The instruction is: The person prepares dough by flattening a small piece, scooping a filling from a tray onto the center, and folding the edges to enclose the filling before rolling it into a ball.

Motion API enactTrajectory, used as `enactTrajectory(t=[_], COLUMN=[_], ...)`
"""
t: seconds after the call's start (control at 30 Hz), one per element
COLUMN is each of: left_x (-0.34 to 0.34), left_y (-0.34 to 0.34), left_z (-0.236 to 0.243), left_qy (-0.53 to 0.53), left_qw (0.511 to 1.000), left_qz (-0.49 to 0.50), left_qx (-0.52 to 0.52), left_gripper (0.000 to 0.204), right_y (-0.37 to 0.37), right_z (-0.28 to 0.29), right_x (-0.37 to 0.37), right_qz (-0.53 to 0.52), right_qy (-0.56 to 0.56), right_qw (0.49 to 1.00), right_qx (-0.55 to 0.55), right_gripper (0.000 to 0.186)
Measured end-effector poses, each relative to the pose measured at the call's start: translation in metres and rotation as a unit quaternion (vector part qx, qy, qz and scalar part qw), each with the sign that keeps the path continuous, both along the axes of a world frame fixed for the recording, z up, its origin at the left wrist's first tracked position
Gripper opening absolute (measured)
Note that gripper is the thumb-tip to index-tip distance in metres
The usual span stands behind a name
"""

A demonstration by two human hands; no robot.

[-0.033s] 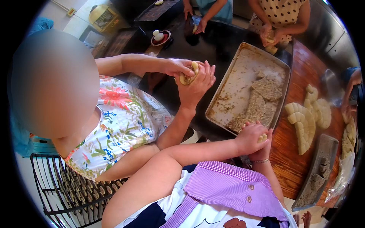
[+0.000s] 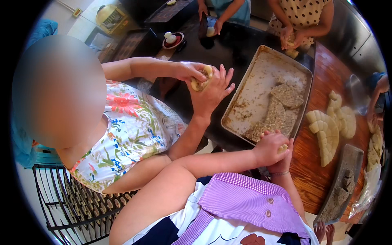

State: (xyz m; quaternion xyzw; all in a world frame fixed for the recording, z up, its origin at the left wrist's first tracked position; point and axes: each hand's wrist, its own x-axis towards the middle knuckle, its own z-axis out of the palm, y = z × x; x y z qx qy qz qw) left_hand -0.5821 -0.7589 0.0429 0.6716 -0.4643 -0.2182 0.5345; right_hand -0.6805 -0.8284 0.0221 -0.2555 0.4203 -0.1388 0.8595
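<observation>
My left hand (image 2: 269, 149) and my right hand (image 2: 286, 159) are clasped round a small pale dough piece (image 2: 281, 148), mostly hidden by the fingers, at the near right corner of a metal tray (image 2: 226, 121). Mottled tan filling (image 2: 285, 96) lies in that tray. On the wooden board (image 2: 310, 181) to the right sit scored pale dough pieces (image 2: 326, 134), and a long narrow grey tray (image 2: 353, 157) with brownish paste in it.
A co-worker (image 2: 134, 122) at my left shapes filled dough in both hands. Two people (image 2: 300, 16) work across the black table (image 2: 204, 53). A dish with white pieces (image 2: 172, 41), a metal bowl (image 2: 357, 94), plastic bag (image 2: 365, 196) and black rack (image 2: 77, 200) surround us.
The co-worker's fingers at my left have spread apart. Across the table, the person in blue has shifted the hands and a pale piece slightly. My hands have barely moved.
</observation>
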Motion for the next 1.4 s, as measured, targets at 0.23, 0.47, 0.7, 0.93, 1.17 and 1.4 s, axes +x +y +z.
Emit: enactTrajectory(t=[0.23,0.47,0.7,0.93,1.17,1.4], left_x=[-0.010,0.011,0.003,-0.009,0.008,-0.003], left_y=[0.000,-0.002,-0.008,-0.003,-0.002,-0.008], left_z=[-0.008,0.011,0.021,0.004,0.008,0.017], left_qy=[0.007,0.058,-0.160,-0.027,0.042,-0.057], left_qw=[0.999,0.983,0.987,0.997,0.990,0.993], left_qz=[-0.010,-0.137,-0.023,-0.066,-0.111,-0.064], left_qx=[-0.051,-0.104,-0.001,-0.032,-0.081,-0.086], left_gripper=[0.016,0.021,0.058,0.040,0.021,0.036], right_y=[-0.005,-0.007,-0.023,-0.010,-0.011,-0.031], right_z=[-0.022,0.025,0.015,0.027,0.035,0.016], right_x=[-0.022,-0.010,-0.015,-0.005,-0.001,-0.011], right_qz=[0.020,-0.011,-0.031,0.018,0.008,0.099], right_qy=[-0.080,-0.095,-0.187,-0.086,-0.161,-0.209], right_qw=[0.992,0.994,0.967,0.996,0.985,0.969], right_qx=[0.097,0.045,0.170,-0.035,0.067,0.083], right_gripper=[0.061,0.061,0.077,0.068,0.079,0.081])
